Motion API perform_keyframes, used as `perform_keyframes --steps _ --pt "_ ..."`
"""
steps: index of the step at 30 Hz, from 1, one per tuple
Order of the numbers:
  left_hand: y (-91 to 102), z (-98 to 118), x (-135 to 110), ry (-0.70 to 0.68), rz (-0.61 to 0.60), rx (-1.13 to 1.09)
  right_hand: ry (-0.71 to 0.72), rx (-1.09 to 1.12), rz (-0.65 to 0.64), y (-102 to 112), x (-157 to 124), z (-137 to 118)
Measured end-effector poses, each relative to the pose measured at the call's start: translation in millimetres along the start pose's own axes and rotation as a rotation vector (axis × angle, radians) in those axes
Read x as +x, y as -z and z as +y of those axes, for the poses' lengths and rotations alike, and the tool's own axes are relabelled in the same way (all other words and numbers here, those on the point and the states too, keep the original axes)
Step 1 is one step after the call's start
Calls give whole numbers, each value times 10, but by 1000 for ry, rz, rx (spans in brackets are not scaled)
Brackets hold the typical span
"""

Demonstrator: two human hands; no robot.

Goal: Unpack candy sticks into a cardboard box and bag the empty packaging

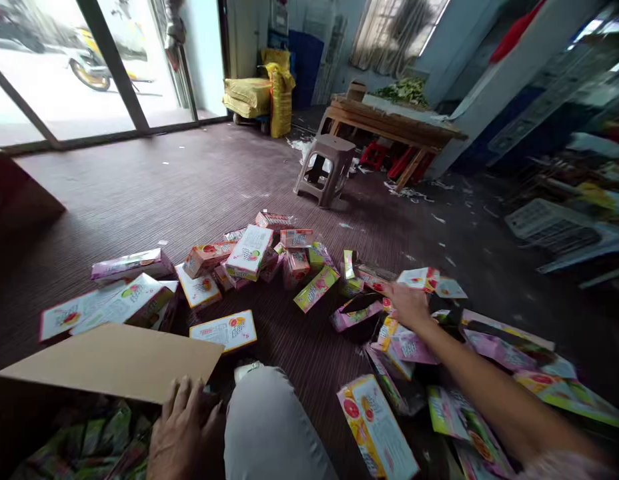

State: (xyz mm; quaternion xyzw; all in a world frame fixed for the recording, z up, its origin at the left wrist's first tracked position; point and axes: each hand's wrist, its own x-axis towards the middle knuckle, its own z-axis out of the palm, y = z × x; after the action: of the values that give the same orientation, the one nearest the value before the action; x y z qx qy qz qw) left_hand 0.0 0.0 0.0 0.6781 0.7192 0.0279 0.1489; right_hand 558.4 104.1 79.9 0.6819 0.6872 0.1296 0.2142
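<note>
My left hand [177, 430] lies open at the edge of a cardboard box [117, 360], fingers stretched against its raised flap. Inside that box are many small green and pink packets [102, 433]. My right hand [408, 307] reaches out into a heap of printed cartons, its fingers curled down at a reddish carton [373, 281]; what they grip is hidden. Just left of it is a torn pink carton [357, 313]. Below the wrist lie a pink-and-orange carton [397, 347] and, nearer me, a white-and-orange carton [378, 427].
More cartons [250, 252] are piled mid-floor, and others [129, 303] lie behind the box. Flattened cartons [519, 353] spread to the right. Beyond stand a grey stool [327, 170], a wooden table [389, 123] and yellow sacks [279, 100]. My knee [272, 427] is between the box and the heap.
</note>
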Motion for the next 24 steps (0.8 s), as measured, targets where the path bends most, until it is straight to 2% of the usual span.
perform_keyframes --steps 4,6,8,10,12,16,20,22,24 --pt "-252 -286 10 -64 7 -27 293 92 -21 -309 887 -1216" --pt "-393 -432 15 -100 54 -9 367 143 -74 -454 1205 -1654" --pt "-510 -551 10 -129 124 36 375 183 -116 -603 1417 -1941" --pt "-576 -613 -6 -159 179 74 364 219 -134 -744 1544 -2089" --pt "-580 -605 -23 -178 200 88 355 259 -146 -849 1608 -2133" --pt "-483 -457 -30 -165 256 112 366 357 -157 -862 1572 -2088" --pt "-380 -331 1 -170 292 128 284 479 -172 -605 1371 -2102" --pt "-345 -295 16 -141 263 109 202 539 -169 -371 1270 -2164" --pt "-320 -259 29 -100 214 54 123 666 -147 -31 1202 -2245"
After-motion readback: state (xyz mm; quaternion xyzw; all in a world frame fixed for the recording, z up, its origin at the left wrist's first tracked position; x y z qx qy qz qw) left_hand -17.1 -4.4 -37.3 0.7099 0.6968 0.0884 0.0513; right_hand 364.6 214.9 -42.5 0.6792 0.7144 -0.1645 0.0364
